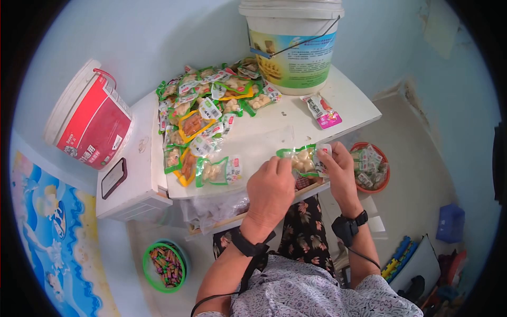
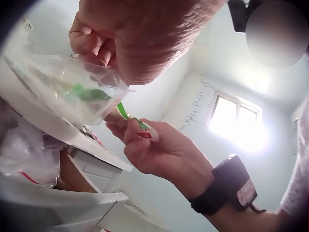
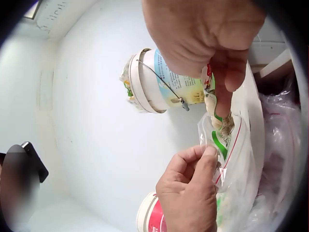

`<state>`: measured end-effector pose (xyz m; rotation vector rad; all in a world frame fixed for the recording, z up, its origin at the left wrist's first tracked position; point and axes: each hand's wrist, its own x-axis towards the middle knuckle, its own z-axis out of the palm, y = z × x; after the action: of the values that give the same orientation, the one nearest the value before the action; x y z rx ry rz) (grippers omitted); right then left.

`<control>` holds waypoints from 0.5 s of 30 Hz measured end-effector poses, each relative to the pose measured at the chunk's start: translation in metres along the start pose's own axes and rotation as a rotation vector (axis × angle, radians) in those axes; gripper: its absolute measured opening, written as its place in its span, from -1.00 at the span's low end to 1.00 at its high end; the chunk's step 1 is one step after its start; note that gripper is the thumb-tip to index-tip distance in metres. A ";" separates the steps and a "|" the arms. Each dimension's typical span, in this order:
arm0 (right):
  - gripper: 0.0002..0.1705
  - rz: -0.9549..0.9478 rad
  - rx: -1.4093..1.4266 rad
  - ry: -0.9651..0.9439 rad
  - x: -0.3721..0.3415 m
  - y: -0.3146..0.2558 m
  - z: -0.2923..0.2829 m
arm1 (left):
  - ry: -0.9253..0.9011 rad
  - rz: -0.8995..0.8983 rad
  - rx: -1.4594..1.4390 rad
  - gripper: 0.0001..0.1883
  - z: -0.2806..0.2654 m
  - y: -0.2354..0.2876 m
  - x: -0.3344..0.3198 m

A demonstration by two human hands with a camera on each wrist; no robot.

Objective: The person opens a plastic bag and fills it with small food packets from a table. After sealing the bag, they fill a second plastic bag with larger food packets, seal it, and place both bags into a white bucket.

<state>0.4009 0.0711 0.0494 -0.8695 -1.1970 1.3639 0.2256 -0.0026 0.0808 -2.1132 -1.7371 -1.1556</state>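
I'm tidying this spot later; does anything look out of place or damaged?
The pink-and-white packet lies alone by the large bucket, apart from the heaped packets. Beyond the table, low on the wall, a rough brownish patch looks like damaged paint.

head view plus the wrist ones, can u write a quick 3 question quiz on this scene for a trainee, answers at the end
1. Multiple choice: what does the right hand hold?
A) scissors
B) a green-edged packet
C) a cup

2. True or false: the left hand pinches the clear bag near its mouth.

3. Fill in the missing word: the phone lies beside the bucket whose label is mostly ____.

Key: 1 B; 2 true; 3 red.
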 end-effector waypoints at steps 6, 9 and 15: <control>-0.84 0.164 0.133 -0.158 0.009 -0.022 0.022 | -0.020 0.133 -0.037 -0.79 -0.003 0.019 0.011; -0.82 0.061 -0.017 -0.319 0.022 -0.022 0.025 | -0.034 0.169 -0.072 -0.74 -0.005 0.025 0.014; -0.76 -0.151 -0.366 -0.659 0.059 0.006 0.040 | 0.027 0.241 -0.227 -0.65 -0.006 0.027 0.023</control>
<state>0.3515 0.1220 0.0597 -0.5618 -2.0236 1.3700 0.2474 0.0032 0.1084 -2.3429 -1.3478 -1.3548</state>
